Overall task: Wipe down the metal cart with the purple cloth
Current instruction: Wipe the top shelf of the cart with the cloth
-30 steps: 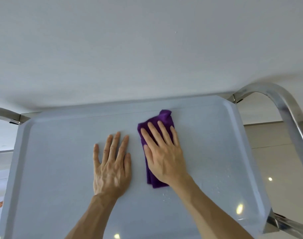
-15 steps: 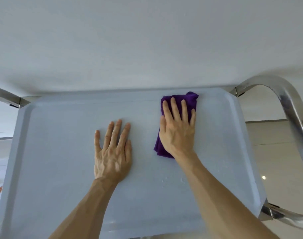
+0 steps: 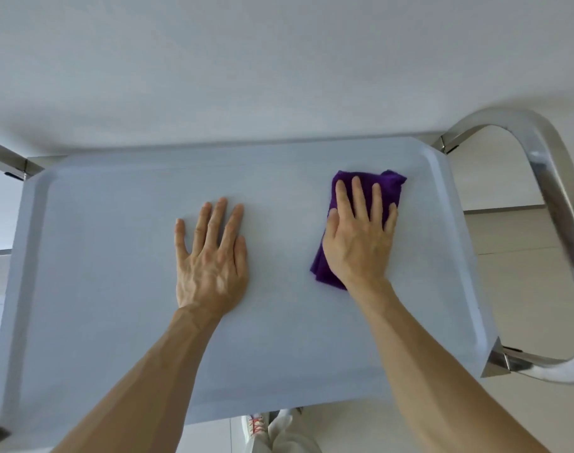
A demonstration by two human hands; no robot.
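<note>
Toward the far right corner of the metal cart (image 3: 92, 322), my right hand (image 3: 357, 243) lies flat on the purple cloth (image 3: 388, 184), fingers straight and slightly spread, pressing it against the pale tray top without curling round it; the cloth is folded into a rough oblong, its far end poking out past my fingertips close to the far edge, its near end showing beside my wrist, and it sits just inside the raised right rim. Near the middle of the tray my left hand (image 3: 212, 263) rests palm down on the bare surface, fingers extended and relaxed, holding nothing, well apart from the cloth. Both bare forearms reach in from the near edge. A curved, polished handle (image 3: 560, 197) loops off the right end of the cart, fixed at the far right and near right corners, and a short piece of metal frame (image 3: 7, 158) shows at the far left corner. Beyond the far edge stands a plain white wall (image 3: 279, 60); below the near edge I can see a white shoe with red laces (image 3: 256, 426) on a light floor (image 3: 507, 256)
</note>
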